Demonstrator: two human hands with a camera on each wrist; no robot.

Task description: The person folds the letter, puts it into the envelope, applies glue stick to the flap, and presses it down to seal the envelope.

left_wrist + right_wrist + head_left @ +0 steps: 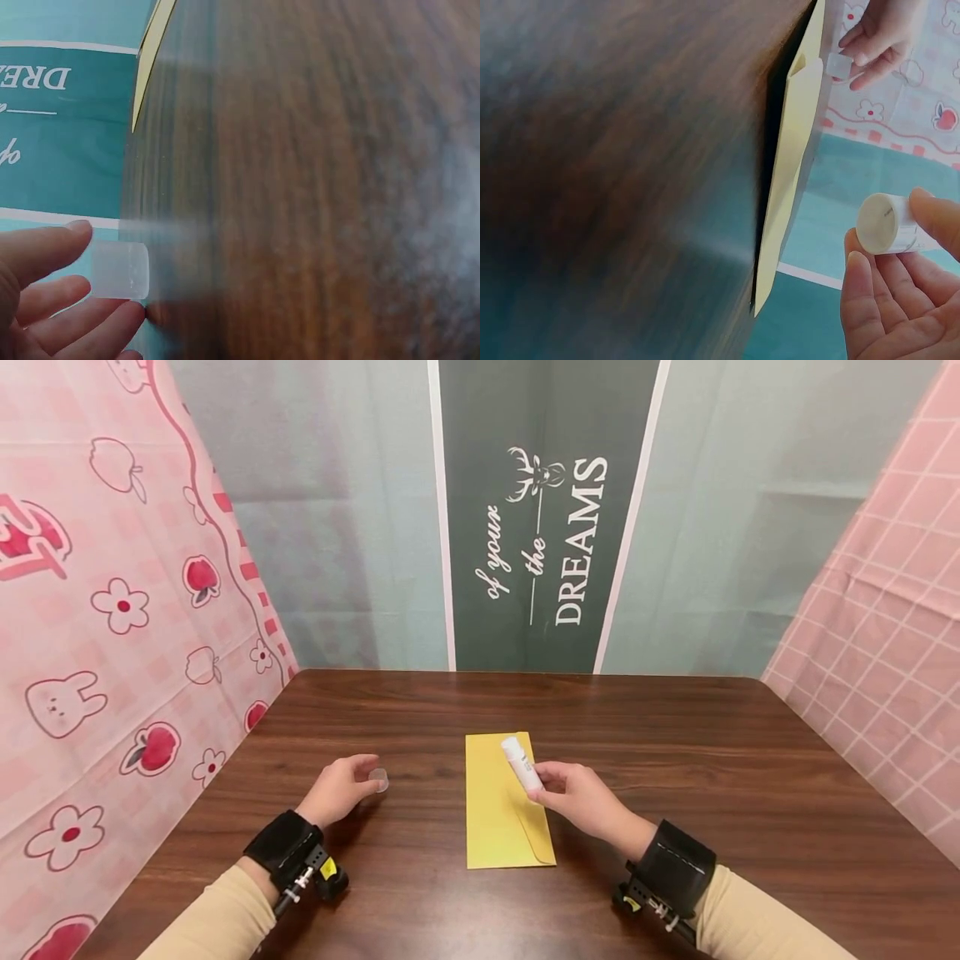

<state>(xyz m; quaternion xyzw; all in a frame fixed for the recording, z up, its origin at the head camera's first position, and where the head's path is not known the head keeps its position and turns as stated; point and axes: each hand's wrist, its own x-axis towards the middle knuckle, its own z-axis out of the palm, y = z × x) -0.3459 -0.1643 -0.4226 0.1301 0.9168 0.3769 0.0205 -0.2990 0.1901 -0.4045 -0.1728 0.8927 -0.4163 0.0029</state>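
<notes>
My right hand (581, 793) pinches a white glue stick (522, 763) between thumb and fingers, tilted above a yellow envelope (491, 810). Its capless end points up and left; the round base faces the camera in the right wrist view. Upright on the table stands a translucent cap (121, 270), just beyond the fingertips of my left hand (343, 789). That hand lies low at the table with thumb and fingers spread about the cap, a small gap showing at the thumb in the left wrist view. The envelope's flap edge shows on its right side.
A dark wood-grain table (630, 902) lies under everything. Printed cloths hang round it: a green one (510, 635) behind, pink ones at left (150, 643) and right (892, 635). Both wrists wear black straps with small cameras.
</notes>
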